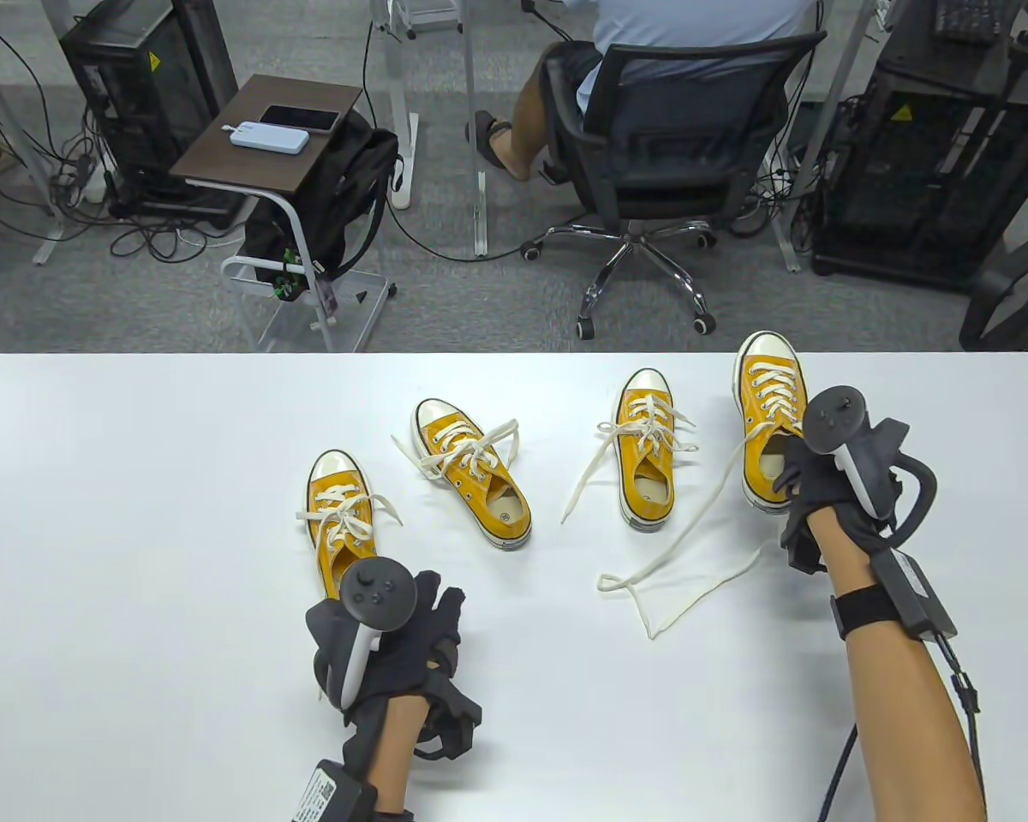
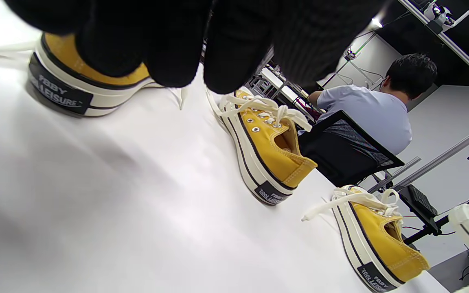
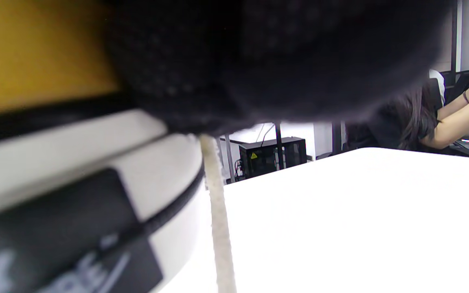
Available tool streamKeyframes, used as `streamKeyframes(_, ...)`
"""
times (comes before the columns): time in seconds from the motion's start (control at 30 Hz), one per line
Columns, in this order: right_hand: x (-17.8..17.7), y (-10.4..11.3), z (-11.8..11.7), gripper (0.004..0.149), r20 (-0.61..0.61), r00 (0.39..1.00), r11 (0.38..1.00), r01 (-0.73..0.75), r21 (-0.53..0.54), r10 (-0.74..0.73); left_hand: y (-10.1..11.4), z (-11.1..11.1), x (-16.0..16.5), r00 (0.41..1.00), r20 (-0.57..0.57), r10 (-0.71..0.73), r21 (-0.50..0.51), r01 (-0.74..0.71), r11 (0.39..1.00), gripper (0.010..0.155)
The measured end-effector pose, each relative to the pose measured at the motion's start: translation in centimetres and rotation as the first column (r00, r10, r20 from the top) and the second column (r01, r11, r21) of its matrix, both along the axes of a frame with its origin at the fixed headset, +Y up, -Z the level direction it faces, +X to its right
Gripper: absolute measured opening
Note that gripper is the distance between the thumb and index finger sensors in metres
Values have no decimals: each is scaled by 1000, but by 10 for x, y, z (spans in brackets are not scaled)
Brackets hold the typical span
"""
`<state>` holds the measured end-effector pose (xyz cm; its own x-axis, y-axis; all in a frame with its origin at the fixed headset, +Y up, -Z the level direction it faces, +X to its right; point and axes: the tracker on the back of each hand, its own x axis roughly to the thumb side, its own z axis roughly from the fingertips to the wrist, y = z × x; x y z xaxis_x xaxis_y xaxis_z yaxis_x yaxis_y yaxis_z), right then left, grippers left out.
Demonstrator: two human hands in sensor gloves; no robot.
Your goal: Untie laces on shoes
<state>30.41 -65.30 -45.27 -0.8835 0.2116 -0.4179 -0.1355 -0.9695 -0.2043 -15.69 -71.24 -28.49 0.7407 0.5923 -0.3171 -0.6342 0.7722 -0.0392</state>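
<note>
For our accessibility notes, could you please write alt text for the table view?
Four yellow low-top sneakers with white laces lie on a white table. The gloved right hand grips the heel of the far-right sneaker, whose long lace trails loose across the table, and the gloved left hand rests at the heel of the far-left sneaker.

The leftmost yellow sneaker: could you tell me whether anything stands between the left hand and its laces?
Nothing visible does. The left hand is at the heel of the leftmost yellow sneaker, and its laces lie exposed just beyond the fingers.
</note>
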Motion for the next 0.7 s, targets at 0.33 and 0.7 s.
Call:
streamKeyframes(0.33, 6, -53, -39, 46, -4, 999, 996, 37, -80, -37, 1, 0, 7, 999, 14, -50, -13, 50, 999, 62)
streamKeyframes(0.7, 12, -94, -40, 50, -7, 999, 991, 41, -129, -42, -2, -2, 12, 997, 34, -65, -43, 67, 997, 62)
